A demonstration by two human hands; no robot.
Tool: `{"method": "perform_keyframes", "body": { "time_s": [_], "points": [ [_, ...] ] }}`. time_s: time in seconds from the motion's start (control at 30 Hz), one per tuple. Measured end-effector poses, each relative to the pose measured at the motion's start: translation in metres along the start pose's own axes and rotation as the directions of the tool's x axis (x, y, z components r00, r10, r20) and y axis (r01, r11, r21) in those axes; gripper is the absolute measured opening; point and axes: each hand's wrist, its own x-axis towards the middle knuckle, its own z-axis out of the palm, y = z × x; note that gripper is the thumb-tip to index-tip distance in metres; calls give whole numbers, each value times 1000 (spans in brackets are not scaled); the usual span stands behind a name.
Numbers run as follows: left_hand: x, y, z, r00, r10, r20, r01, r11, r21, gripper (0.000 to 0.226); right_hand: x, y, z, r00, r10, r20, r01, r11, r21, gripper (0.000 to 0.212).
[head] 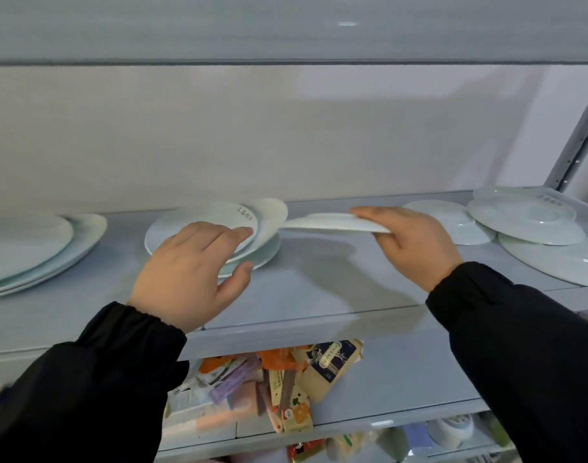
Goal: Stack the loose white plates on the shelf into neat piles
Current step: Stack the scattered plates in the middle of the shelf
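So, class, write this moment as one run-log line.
right hand: grips lifted plate | left hand: rests on middle pile | right-side plates: overlapping, untidy

A heap of packets (286, 385) is lying on the lower shelf (402, 389), a cream packet with a dark blue label (332, 362) leaning at its right edge and a purple one (232, 379) poking out left. Below, a white tub (451, 431) is sitting at the right. A metal post (576, 135) is rising beside the grey wall (252, 135)

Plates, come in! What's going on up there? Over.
Right hand grips a loose plate, held above the shelf. Left hand rests on the middle pile. Small plate askew on it.
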Motion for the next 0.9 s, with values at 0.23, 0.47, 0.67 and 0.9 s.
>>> {"method": "perform_keyframes", "body": {
  "time_s": [0.23, 0.47, 0.67, 0.9],
  "points": [
    [-18, -32, -11, 1000, -21, 15, 21, 1000, -9, 47, 33, -11, -13, 987, 56, -151, -45, 996, 74, 30],
    [-33, -55, -13, 996, -68, 61, 70, 997, -22, 47, 70, -60, 6, 930, 303, -209, -202, 894, 401, 17],
    [-48, -69, -18, 993, -82, 89, 84, 996, -16, 47, 110, -81, 53, 782, 623, 3, -368, 458, 809, 5],
    [-58, -78, -22, 992, -76, 101, 77, 997, -5, 47, 127, -88, 114, 610, 718, 336, -575, 108, 811, 24]
  ]
}}
